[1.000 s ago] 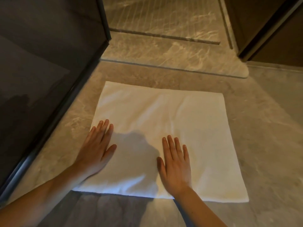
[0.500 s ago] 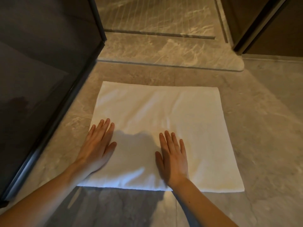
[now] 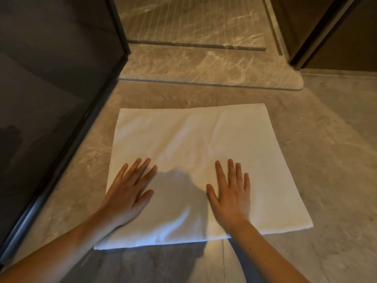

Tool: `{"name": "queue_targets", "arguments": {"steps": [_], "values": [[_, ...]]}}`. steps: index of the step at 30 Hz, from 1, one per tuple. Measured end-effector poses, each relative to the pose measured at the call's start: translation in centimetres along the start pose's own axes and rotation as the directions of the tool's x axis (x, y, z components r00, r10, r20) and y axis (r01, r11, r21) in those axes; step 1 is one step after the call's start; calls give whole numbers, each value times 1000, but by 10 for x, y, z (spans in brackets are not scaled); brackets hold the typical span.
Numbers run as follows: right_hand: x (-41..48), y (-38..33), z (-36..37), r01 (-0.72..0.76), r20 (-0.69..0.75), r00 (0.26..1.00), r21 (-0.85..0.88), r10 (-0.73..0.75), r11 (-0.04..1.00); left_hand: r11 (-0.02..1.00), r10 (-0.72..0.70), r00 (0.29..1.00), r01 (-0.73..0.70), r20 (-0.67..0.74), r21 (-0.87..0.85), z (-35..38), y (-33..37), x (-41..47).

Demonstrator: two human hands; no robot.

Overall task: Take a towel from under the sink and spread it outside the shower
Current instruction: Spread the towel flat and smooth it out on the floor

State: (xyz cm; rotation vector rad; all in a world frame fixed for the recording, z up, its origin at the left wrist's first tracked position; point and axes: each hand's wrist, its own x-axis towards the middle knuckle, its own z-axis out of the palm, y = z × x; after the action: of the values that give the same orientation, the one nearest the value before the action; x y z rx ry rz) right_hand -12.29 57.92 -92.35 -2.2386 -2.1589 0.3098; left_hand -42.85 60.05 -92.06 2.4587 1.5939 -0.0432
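Towel in question, a white rectangular cloth towel [image 3: 204, 139], lies flat on the grey marbled stone floor [image 3: 330, 160]. It is on the near side of the raised pale marble shower sill [image 3: 204, 66], with a strip of bare floor between them. Its long edges run about parallel to the sill.

Both hands rest on the half of the towel that is farther from the sill. The left hand [image 3: 128, 193] lies flat with straight fingers a little spread, near the towel's left edge. The right hand [image 3: 231, 197] lies flat in the same way, about the middle. Neither holds anything; the palms only press on the cloth.

A dark tinted glass panel in a black frame [image 3: 51, 99] runs from the left end of the sill toward me.

I think the towel is light, soft and limp. A few low wrinkles show between the hands. On such smooth stone it may slide when pushed. To shift it, I would pinch two corners on the side away from the sill; to flatten it, open palms stroking outward are enough.
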Motion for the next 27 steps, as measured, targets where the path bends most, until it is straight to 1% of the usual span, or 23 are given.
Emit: {"name": "queue_targets", "arguments": {"steps": [3, 6, 9, 11, 13, 15, 16, 17, 18, 19, 20, 21, 23, 25, 27], "values": [[17, 17, -8, 123, 28, 992, -5, -123, 992, 996, -87, 996, 86, -23, -40, 9, 24, -16], [43, 40, -19, 280, 64, 959, -25, -278, 960, 988, -139, 989, 135, -42, -76, 21, 53, -37], [69, 58, -27, 426, 90, 902, -46, -421, 903, 991, -130, 991, 129, -28, -43, 31, 78, -53], [82, 64, -30, 497, 112, 865, -71, -488, 865, 992, -123, 992, 122, -8, -8, 32, 90, -59], [90, 66, -34, 531, 130, 845, -84, -519, 843, 993, -120, 993, 120, -8, -1, 26, 95, -58], [92, 65, -39, 540, 142, 838, -78, -527, 838, 998, -64, 996, 62, -60, -32, 12, 88, -46], [90, 61, -41, 526, 134, 847, -65, -515, 848, 999, -12, 996, 8, -92, -42, 2, 79, -36], [85, 55, -43, 483, 108, 872, -38, -477, 875, 998, 51, 992, -54, -113, -24, -8, 68, -21], [76, 45, -44, 405, 54, 913, 8, -404, 914, 992, 123, 986, -122, -115, 14, -19, 54, -4], [65, 33, -43, 295, -20, 956, 67, -294, 953, 980, 199, 975, -195, -101, 48, -28, 41, 15], [52, 17, -41, 171, -89, 983, 129, -160, 977, 965, 259, 962, -255, -83, 55, -34, 30, 34], [38, 0, -38, 51, -134, 991, 181, -26, 982, 953, 303, 951, -300, -62, 51, -38, 21, 53], [11, -34, -27, -142, -146, 972, 254, 183, 957, 930, 361, 932, -358, -16, 84, -42, 7, 90], [-11, -60, -12, -257, -90, 953, 263, 289, 930, 918, 374, 927, -374, 28, 134, -43, -1, 122], [-23, -73, 2, -310, -38, 944, 246, 329, 918, 911, 371, 926, -377, 65, 167, -40, -5, 143]]}}
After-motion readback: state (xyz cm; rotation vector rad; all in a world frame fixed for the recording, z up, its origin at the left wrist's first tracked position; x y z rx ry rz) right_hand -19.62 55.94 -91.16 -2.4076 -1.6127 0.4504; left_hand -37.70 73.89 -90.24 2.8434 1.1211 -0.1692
